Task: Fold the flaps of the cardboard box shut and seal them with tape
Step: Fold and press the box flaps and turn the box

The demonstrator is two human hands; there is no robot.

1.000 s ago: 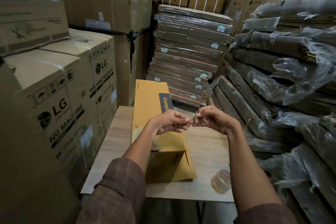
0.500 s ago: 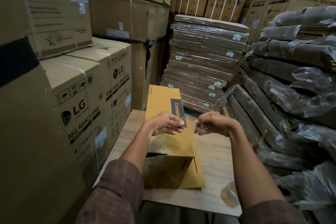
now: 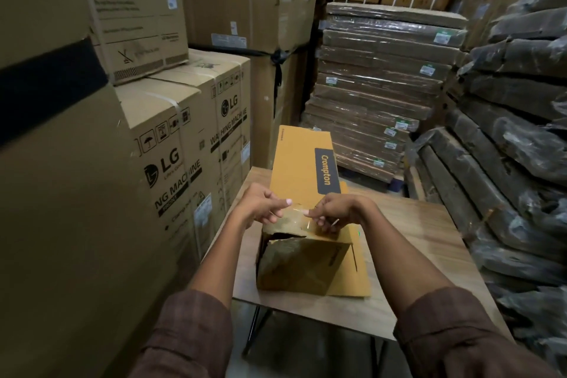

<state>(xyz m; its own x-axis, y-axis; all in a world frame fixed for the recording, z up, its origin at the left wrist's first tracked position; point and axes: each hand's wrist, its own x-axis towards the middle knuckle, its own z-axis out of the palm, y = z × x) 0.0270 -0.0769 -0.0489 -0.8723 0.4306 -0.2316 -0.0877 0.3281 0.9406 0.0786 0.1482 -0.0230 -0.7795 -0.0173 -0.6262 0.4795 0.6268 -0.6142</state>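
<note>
Tape strip lowered to the box end

Both hands, left [image 3: 264, 207] and right [image 3: 333, 212], pinched a clear tape strip [image 3: 296, 215], now lower, just over the cardboard box [image 3: 306, 258] flaps on the worktop [image 3: 429, 255]; sealing looked imminent.

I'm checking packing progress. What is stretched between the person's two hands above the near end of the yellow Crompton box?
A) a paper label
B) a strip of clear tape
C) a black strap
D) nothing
B: a glossy strip of clear tape spans from left hand to right hand, just above the box.
</note>
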